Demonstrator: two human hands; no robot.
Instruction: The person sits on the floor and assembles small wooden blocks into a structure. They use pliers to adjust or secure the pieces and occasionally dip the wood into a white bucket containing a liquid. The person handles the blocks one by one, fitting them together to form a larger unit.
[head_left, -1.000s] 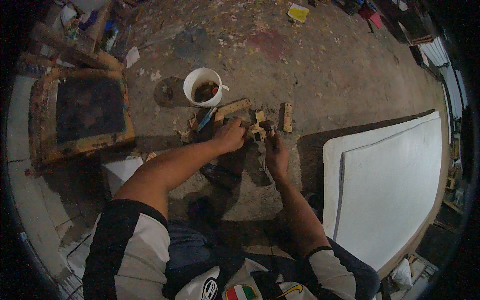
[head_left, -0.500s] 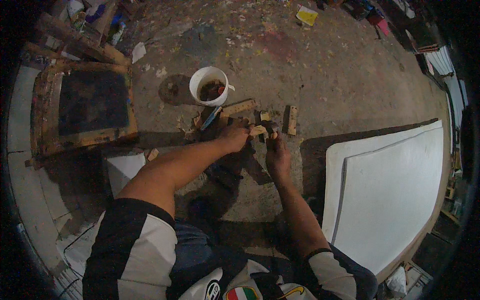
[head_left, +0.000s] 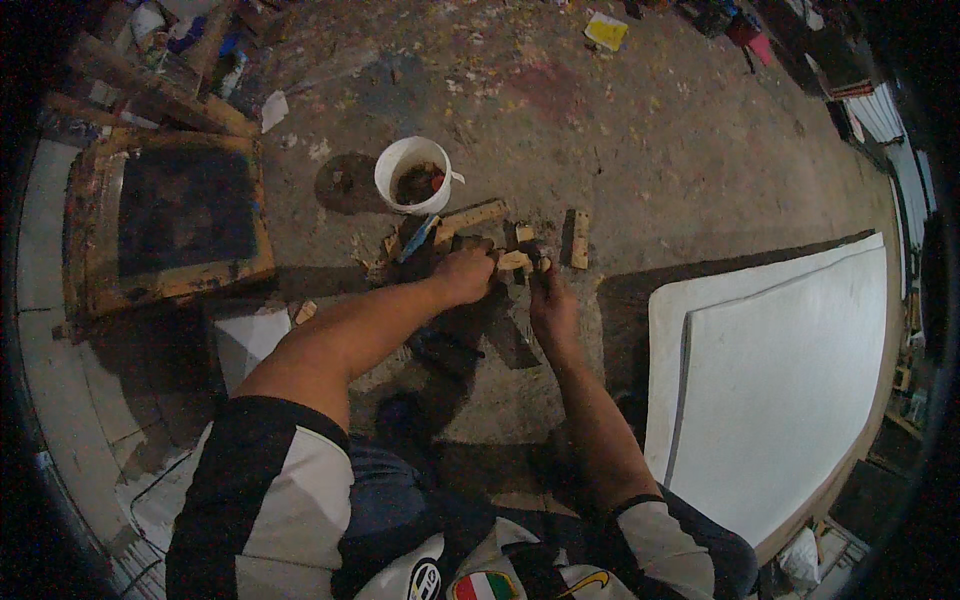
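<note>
My left hand [head_left: 466, 276] is closed, its fingertips gripping the left end of a small pale wooden piece [head_left: 514, 261]. Close by on the right, my right hand [head_left: 553, 308] is also closed, around a small dark object whose kind I cannot make out. The two hands meet low over the floor. Just beyond them lies a long wooden strip with holes [head_left: 473, 216], and a small wood block [head_left: 524, 232] sits nearer. Another holed wooden strip [head_left: 581, 239] lies right of my right hand. A blue-handled tool [head_left: 419, 238] leans by the white bucket.
The white bucket [head_left: 383, 180] holds dark bits and something red. A dark panel in a wooden frame [head_left: 262, 225] stands at left. Large white sheets [head_left: 785, 380] lie at right. A yellow-and-white packet [head_left: 606, 32] is on the paint-spotted floor [head_left: 690, 150].
My hands stay close together around the wooden piece, with only small shifts. The view has tilted slightly, and the bucket and strips keep their places.
</note>
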